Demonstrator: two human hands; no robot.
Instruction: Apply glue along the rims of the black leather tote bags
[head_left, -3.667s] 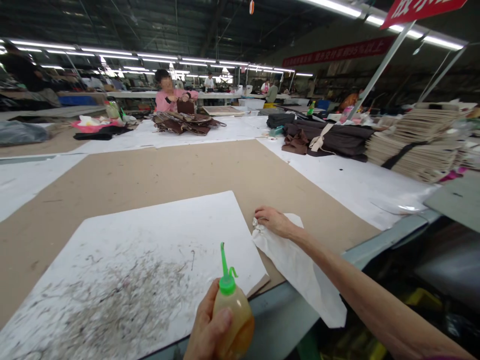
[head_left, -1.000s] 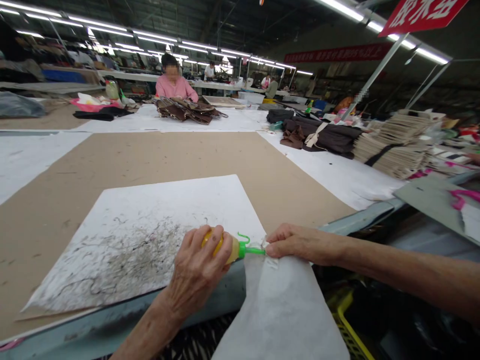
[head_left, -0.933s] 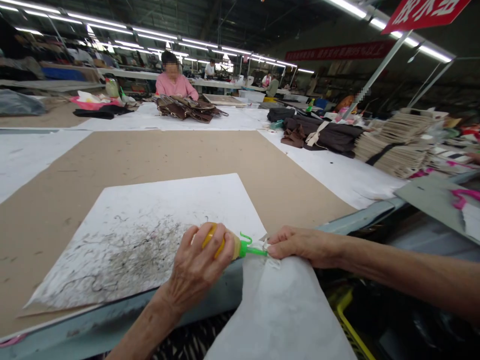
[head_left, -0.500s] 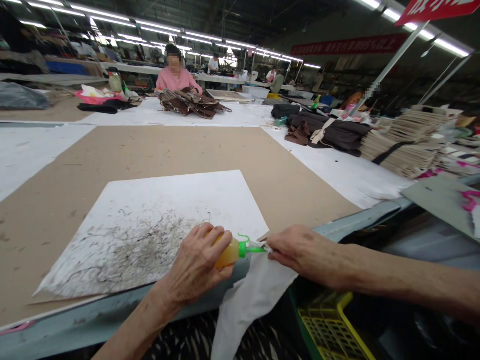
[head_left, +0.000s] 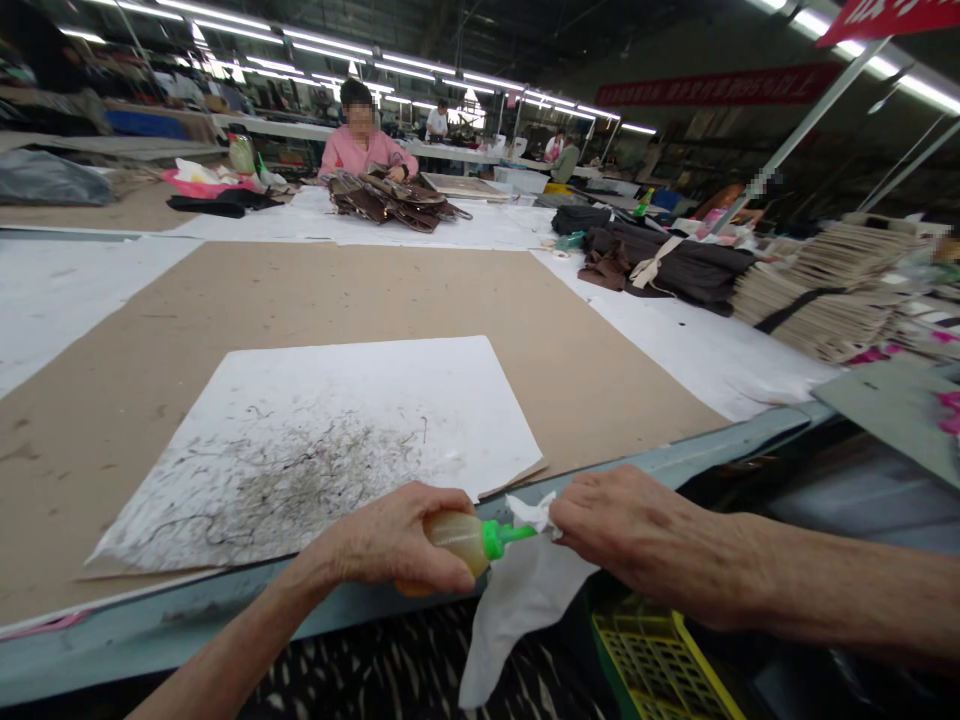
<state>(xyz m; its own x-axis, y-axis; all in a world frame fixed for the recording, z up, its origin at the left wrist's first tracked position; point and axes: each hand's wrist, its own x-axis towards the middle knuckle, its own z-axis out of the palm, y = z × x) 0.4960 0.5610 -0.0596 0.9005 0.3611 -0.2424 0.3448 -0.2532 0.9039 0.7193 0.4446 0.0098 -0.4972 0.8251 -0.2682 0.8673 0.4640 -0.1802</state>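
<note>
My left hand [head_left: 397,545] is wrapped round a small yellowish squeeze bottle [head_left: 459,538] with a green nozzle, held sideways with the tip pointing right. The nozzle tip meets a white cloth [head_left: 517,600] that my right hand [head_left: 637,535] pinches at its top; the rest of the cloth hangs down past the table's front edge. Just beyond both hands lies a white board [head_left: 360,420] smeared with dark glue marks and threads, on the brown table covering [head_left: 300,300].
A yellow crate [head_left: 660,665] sits below the table edge at the right. Stacks of tan pieces [head_left: 825,290] and dark fabric [head_left: 675,270] lie on the right. A person in pink [head_left: 364,145] works at brown pieces [head_left: 397,200] at the far end.
My right hand took the cloth off the table; both hands dropped to the front edge. The bottle turned from upright to sideways, its nozzle against the cloth, which now hangs bunched.
</note>
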